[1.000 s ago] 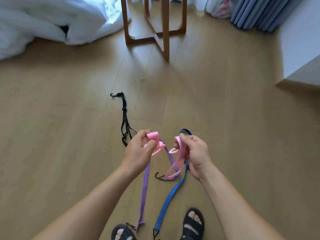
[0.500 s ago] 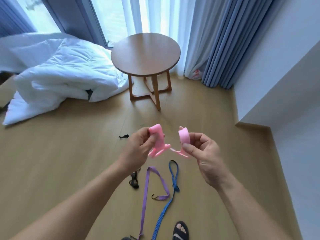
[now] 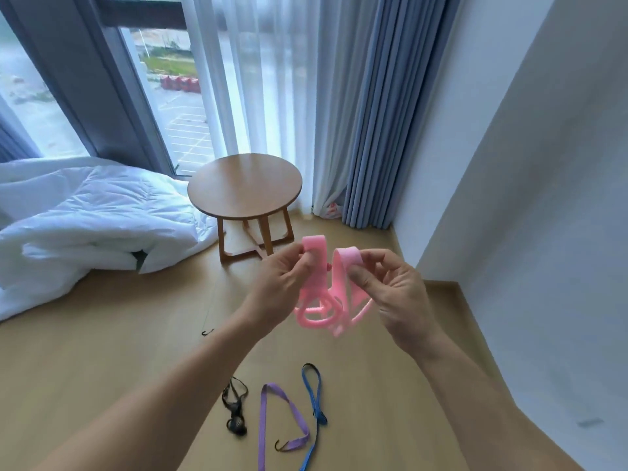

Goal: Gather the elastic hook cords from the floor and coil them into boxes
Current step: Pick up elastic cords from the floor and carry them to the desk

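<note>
On the floor (image 3: 102,362) lie a black cord (image 3: 234,413), a purple cord (image 3: 285,419) and a blue cord (image 3: 314,399), while above them the left hand (image 3: 282,287) and right hand (image 3: 394,294) each pinch one folded loop of the pink cord (image 3: 323,300), grips clenched.
</note>
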`<state>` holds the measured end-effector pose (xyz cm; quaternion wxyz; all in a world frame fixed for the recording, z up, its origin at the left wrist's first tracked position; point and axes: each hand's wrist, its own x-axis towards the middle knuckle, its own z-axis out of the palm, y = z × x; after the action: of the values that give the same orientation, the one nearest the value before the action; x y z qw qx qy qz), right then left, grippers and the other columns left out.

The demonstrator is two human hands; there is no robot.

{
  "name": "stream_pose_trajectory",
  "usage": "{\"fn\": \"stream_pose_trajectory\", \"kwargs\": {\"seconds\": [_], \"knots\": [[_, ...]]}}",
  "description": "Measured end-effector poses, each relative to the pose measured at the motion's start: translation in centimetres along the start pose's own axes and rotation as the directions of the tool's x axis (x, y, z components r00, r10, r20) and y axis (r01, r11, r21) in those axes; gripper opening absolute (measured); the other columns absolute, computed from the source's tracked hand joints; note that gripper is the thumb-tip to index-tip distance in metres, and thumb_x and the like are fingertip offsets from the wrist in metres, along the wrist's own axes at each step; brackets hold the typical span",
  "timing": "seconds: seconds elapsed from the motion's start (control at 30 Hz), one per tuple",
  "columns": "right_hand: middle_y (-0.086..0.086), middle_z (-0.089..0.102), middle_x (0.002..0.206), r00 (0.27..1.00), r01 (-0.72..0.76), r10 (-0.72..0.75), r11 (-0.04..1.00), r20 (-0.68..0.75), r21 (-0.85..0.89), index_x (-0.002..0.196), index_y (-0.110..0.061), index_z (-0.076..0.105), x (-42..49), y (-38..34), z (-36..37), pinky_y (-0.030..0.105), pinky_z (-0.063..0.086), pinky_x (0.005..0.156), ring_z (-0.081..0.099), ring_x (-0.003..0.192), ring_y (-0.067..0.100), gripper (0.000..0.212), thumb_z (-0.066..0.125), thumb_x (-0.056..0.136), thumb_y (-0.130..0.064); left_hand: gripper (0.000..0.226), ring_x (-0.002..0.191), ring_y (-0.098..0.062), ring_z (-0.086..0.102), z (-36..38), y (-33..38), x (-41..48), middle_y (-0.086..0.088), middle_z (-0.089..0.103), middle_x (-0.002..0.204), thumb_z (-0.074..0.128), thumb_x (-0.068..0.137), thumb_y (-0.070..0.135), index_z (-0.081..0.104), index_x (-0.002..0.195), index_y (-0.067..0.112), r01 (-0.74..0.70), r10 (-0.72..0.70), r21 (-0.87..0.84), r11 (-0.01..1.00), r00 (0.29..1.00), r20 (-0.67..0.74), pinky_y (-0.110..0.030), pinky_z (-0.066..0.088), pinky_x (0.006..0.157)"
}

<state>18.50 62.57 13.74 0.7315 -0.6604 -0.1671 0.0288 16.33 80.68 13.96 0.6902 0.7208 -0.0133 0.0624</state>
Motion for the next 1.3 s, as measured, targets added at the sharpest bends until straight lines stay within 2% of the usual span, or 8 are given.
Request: {"fn": "stream_pose_trajectory", "kwargs": {"seconds": [0.17, 0.3, 0.5, 0.63, 0.87, 1.03, 1.2, 1.3], "knots": [[-0.003, 0.073, 0.082, 0.992, 0.054, -0.050, 0.998, -0.120, 0.023, 0.101, -0.007, 0.066, -4.6, -2.2, 1.5, 0.026, 0.058, 0.071, 0.070, 0.076, 0.014, 0.022, 0.067, 0.081, -0.015, 0.024, 0.088, -0.026, 0.073, -0.8, 0.9, -2.5, -0.007, 0.076, 0.095, 0.051, 0.095, 0.042, 0.068, 0.107, 0.029, -0.036, 0.037, -0.014, 0.999, 0.996, 0.083, -0.028, 0.057, 0.069], [0.004, 0.074, 0.078, 0.963, 0.047, -0.040, 0.999, -0.265, 0.021, 0.095, -0.021, 0.071, -8.3, -3.9, 2.5, 0.035, 0.061, 0.069, 0.072, 0.071, 0.023, 0.017, 0.071, 0.079, -0.020, 0.019, 0.083, -0.028, 0.074, -2.6, 1.9, -4.6, -0.007, 0.076, 0.093, 0.051, 0.101, 0.031, 0.069, 0.104, 0.035, -0.033, 0.037, -0.044, 0.998, 0.996, 0.080, -0.022, 0.054, 0.061], [-0.007, 0.075, 0.081, 0.933, 0.074, -0.125, 0.984, -0.337, -0.159, 0.086, -0.035, 0.078, -14.3, -5.7, 4.6, 0.018, 0.055, 0.065, 0.069, 0.072, 0.006, 0.016, 0.077, 0.073, -0.026, 0.020, 0.085, -0.029, 0.074, -1.0, 2.5, -8.1, -0.006, 0.076, 0.092, 0.050, 0.103, 0.028, 0.070, 0.102, 0.026, 0.050, -0.037, -0.045, 0.998, 0.968, 0.247, -0.034, 0.060, 0.067], [-0.007, 0.076, 0.079, 0.876, 0.084, -0.181, 0.970, -0.446, -0.228, 0.082, -0.030, 0.076, -17.2, -6.7, 5.3, 0.015, 0.054, 0.065, 0.070, 0.070, 0.004, 0.014, 0.080, 0.073, -0.019, 0.025, 0.084, -0.031, 0.071, 2.2, 3.0, -11.2, -0.016, 0.074, 0.095, 0.050, 0.104, 0.026, 0.072, 0.106, 0.014, 0.101, -0.062, -0.062, 0.993, 0.890, 0.451, -0.052, 0.057, 0.081], [-0.008, 0.074, 0.072, 0.724, -0.023, -0.197, 0.951, -0.661, -0.308, 0.084, -0.020, 0.072, -22.7, -8.5, 3.3, 0.021, 0.054, 0.050, 0.069, 0.060, 0.007, 0.012, 0.081, 0.078, -0.015, 0.022, 0.087, -0.036, 0.071, 7.2, 4.6, -15.9, -0.019, 0.072, 0.094, 0.051, 0.096, 0.013, 0.068, 0.107, 0.005, 0.287, -0.076, -0.178, 0.941, 0.693, 0.716, -0.047, 0.058, 0.078], [-0.003, 0.067, 0.064, 0.636, -0.118, -0.175, 0.940, -0.751, -0.319, 0.082, -0.018, 0.064, -26.8, -9.8, 0.9, 0.022, 0.051, 0.045, 0.064, 0.054, 0.008, 0.021, 0.084, 0.076, -0.021, 0.028, 0.097, -0.038, 0.071, 11.2, 5.4, -18.3, -0.021, 0.072, 0.105, 0.064, 0.090, 0.007, 0.062, 0.118, 0.004, 0.143, 0.024, -0.132, 0.981, 0.586, 0.810, -0.046, 0.059, 0.085], [-0.008, 0.068, 0.089, 0.577, -0.204, -0.147, 0.927, -0.803, -0.316, 0.094, -0.027, 0.061, -34.2, -10.3, -2.8, 0.014, 0.050, 0.064, 0.065, 0.079, 0.002, 0.025, 0.074, 0.080, -0.043, 0.023, 0.092, -0.033, 0.074, 17.1, 6.1, -22.0, -0.017, 0.074, 0.101, 0.066, 0.094, 0.014, 0.062, 0.115, 0.004, 0.198, -0.019, -0.120, 0.973, 0.584, 0.811, -0.045, 0.059, 0.078], [-0.006, 0.073, 0.095, 0.646, -0.221, -0.027, 0.950, -0.763, -0.221, 0.108, -0.026, 0.061, -40.1, -10.5, -4.9, 0.023, 0.055, 0.074, 0.071, 0.090, 0.013, 0.036, 0.073, 0.080, -0.045, 0.023, 0.093, -0.037, 0.072, 21.5, 6.9, -24.8, -0.018, 0.073, 0.105, 0.066, 0.093, 0.007, 0.060, 0.114, 0.000, 0.281, -0.047, -0.138, 0.950, 0.564, 0.825, -0.045, 0.060, 0.078]]}}
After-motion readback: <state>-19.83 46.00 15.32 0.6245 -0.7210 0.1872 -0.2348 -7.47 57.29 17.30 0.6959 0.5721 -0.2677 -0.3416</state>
